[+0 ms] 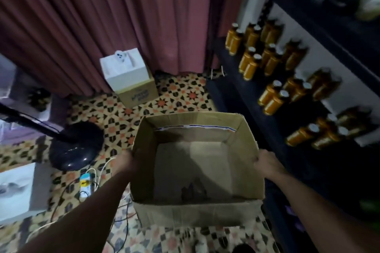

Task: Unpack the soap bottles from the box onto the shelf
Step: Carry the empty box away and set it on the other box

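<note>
Brown cardboard box [195, 122] was open on top & looked empty, just a small dark bit on its bottom, too dim to tell what. Right hand [267, 163] gripped the box's right wall, fingers curled over the rim. Left hand [125, 160] was at the left wall, but its fingers were too dark to see, so can't tell if they held on.

Orange soap bottles [271, 96] w/ silver caps stood in groups on the dark shelf [232, 88] at the right, none in the box. The job looked about done, I think.

What could go bad: the box was near the shelf, & a swing to the right could bump the front bottles & tip them off. If only 1 hand held tight, the box could twist & drop. Black round fan base [76, 148] & white power strip [85, 185] w/ cords lay on the floor at the left, so a step that way could trip a foot.
</note>
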`<state>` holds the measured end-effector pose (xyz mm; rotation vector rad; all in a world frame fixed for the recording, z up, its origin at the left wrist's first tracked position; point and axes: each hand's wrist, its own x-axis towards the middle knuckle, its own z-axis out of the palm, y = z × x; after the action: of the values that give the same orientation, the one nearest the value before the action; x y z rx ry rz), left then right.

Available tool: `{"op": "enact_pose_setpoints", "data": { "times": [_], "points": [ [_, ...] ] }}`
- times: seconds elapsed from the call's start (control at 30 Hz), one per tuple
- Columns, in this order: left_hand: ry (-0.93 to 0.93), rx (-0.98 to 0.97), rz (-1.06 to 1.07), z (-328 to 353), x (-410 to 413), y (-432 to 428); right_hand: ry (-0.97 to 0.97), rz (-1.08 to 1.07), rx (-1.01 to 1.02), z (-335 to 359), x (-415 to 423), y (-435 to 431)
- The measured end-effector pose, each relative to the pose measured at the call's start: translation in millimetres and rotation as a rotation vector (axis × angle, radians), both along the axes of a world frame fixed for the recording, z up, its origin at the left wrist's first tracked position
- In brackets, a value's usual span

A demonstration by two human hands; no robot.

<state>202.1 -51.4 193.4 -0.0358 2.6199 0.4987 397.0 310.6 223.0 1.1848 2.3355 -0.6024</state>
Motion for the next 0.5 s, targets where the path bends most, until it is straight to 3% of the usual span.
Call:
{"op": "enact_pose_setpoints", "data": {
  "times": [0.5],
  "points": [
    [-0.105, 0.047, 0.199, -20, -225, 37, 0.053, 0.177, -0.098, -38, -313, 65]
  ]
}}
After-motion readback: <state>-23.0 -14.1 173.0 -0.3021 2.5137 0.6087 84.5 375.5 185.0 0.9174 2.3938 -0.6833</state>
